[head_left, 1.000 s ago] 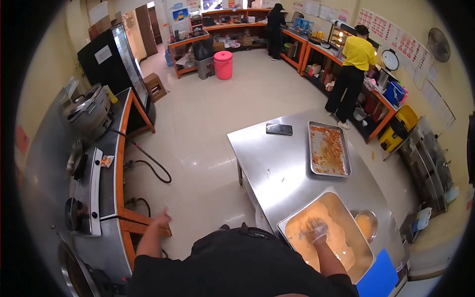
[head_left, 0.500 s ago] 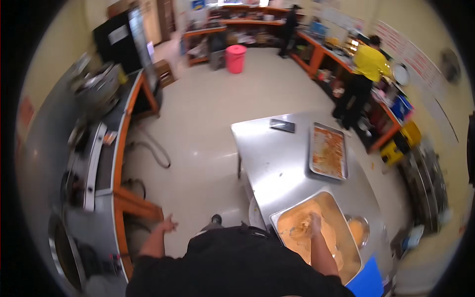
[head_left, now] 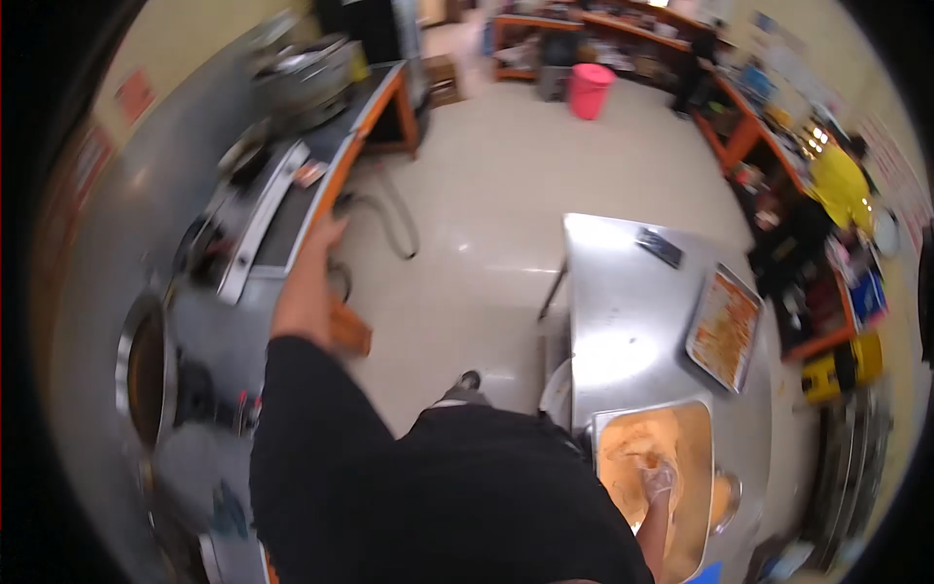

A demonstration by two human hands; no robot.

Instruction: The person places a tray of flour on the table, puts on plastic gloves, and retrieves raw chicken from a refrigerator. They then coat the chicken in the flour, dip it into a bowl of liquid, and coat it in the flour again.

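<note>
My right hand (head_left: 657,477), in a clear plastic glove, is down in the orange powdery mix (head_left: 632,448) inside a deep metal pan (head_left: 705,428) on the steel table (head_left: 623,292). Its fingers point into the mix and look bent together; what they hold, if anything, is hidden. My bare left hand (head_left: 326,232) is stretched forward beside the orange edge of the left counter, blurred, its fingers hard to make out. Right of the pan sits a round bowl (head_left: 723,498) of orange mix. Farther up the table is a shallow tray (head_left: 725,329) with orange-brown crumbs.
A phone (head_left: 661,247) lies near the table's far edge. On the left counter are a stove (head_left: 263,219), a large pot (head_left: 309,83) and a round pan (head_left: 146,370). A pink bin (head_left: 590,91) stands on the floor. Two people are at the right and back counters.
The view has swung left. My left hand has moved from low over the floor forward to the left counter's edge. My right hand has stayed in the pan, shifting within the mix.
</note>
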